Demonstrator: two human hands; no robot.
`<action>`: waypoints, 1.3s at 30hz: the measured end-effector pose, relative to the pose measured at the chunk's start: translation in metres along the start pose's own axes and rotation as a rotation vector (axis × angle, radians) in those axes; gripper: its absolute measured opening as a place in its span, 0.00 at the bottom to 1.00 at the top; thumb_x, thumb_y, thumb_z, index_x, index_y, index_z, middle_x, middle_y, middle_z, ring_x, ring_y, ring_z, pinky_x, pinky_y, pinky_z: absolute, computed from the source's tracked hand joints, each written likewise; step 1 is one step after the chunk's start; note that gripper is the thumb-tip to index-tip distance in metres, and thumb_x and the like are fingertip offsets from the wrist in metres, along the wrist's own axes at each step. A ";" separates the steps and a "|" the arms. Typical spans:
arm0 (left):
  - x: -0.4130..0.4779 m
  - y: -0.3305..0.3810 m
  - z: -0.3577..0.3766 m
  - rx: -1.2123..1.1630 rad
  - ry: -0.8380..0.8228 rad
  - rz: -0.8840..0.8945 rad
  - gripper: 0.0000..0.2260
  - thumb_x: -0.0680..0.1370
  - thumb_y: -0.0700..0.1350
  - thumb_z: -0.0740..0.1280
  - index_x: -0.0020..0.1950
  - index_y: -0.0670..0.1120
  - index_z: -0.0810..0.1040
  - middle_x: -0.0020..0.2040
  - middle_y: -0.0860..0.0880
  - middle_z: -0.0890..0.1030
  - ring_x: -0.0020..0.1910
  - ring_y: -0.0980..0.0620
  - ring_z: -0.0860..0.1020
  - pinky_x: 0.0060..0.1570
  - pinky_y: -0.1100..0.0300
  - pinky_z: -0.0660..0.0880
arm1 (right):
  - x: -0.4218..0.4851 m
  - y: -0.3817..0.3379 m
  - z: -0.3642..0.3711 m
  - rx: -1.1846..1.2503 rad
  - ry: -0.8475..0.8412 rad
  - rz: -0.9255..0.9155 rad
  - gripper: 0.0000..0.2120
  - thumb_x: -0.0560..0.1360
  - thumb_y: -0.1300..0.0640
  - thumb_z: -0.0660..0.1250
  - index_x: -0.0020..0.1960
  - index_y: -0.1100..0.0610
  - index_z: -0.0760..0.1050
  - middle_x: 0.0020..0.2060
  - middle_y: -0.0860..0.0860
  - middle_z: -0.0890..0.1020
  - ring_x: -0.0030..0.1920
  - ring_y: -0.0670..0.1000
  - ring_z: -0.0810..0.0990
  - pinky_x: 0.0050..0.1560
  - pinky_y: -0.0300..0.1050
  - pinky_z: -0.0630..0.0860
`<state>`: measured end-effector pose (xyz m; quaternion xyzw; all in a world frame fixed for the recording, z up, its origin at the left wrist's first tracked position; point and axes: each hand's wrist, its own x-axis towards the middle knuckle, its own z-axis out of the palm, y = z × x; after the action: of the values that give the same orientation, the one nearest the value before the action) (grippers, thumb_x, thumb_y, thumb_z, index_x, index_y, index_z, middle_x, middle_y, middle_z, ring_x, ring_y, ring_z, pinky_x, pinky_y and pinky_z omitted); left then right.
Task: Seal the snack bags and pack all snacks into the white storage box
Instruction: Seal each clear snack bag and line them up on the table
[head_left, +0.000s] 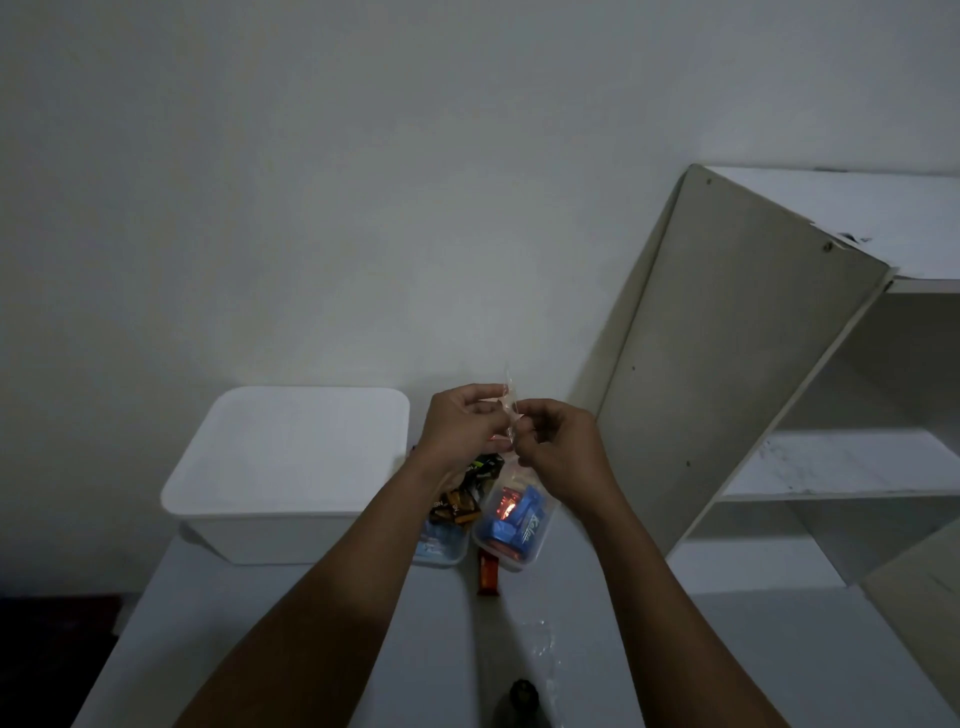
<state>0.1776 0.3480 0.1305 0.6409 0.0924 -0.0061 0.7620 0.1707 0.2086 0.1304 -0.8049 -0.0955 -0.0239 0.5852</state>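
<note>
1. Dim white wall behind a grey worktop (311, 649); the box (291, 467) sits at the left, apparently lidded, with a shelf unit (727, 364) at the right.
2. Both the left hand (460, 423) and right hand (558, 447) hold a clear bag (511, 525) of blue and red snacks just above the worktop, their fingers (535, 423) pinched narrow on its top strip.
3. Risk: the strip may close only partly if the pinch skips a stretch, letting snacks spill later.
4. Risk: the hanging weight could pull the thin film out of the pinch and drop it onto the second bag (452, 519) or the bar (488, 574) below.
5. Risk: nothing can go into the box until its lid comes off.
</note>
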 end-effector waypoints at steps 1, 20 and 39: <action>0.001 0.000 0.001 -0.006 0.031 -0.009 0.10 0.75 0.33 0.70 0.54 0.42 0.82 0.48 0.38 0.84 0.40 0.46 0.84 0.36 0.55 0.81 | 0.000 0.002 0.001 -0.019 -0.012 -0.004 0.15 0.73 0.72 0.67 0.52 0.53 0.79 0.37 0.49 0.82 0.35 0.48 0.81 0.38 0.44 0.83; 0.003 -0.007 0.004 0.054 -0.015 0.009 0.06 0.78 0.41 0.70 0.46 0.39 0.82 0.37 0.42 0.82 0.36 0.46 0.80 0.42 0.47 0.82 | 0.012 0.010 0.008 -0.171 0.169 -0.040 0.08 0.80 0.58 0.65 0.49 0.57 0.83 0.38 0.47 0.83 0.38 0.40 0.79 0.37 0.32 0.72; 0.006 -0.010 0.003 -0.002 0.025 0.046 0.04 0.79 0.38 0.68 0.46 0.41 0.82 0.41 0.41 0.84 0.41 0.47 0.83 0.45 0.52 0.83 | 0.014 0.017 0.016 0.025 0.166 0.046 0.13 0.82 0.57 0.61 0.46 0.60 0.82 0.37 0.53 0.84 0.36 0.48 0.80 0.37 0.43 0.75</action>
<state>0.1827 0.3441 0.1206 0.6422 0.0873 0.0194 0.7613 0.1860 0.2207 0.1116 -0.7946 -0.0284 -0.0761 0.6016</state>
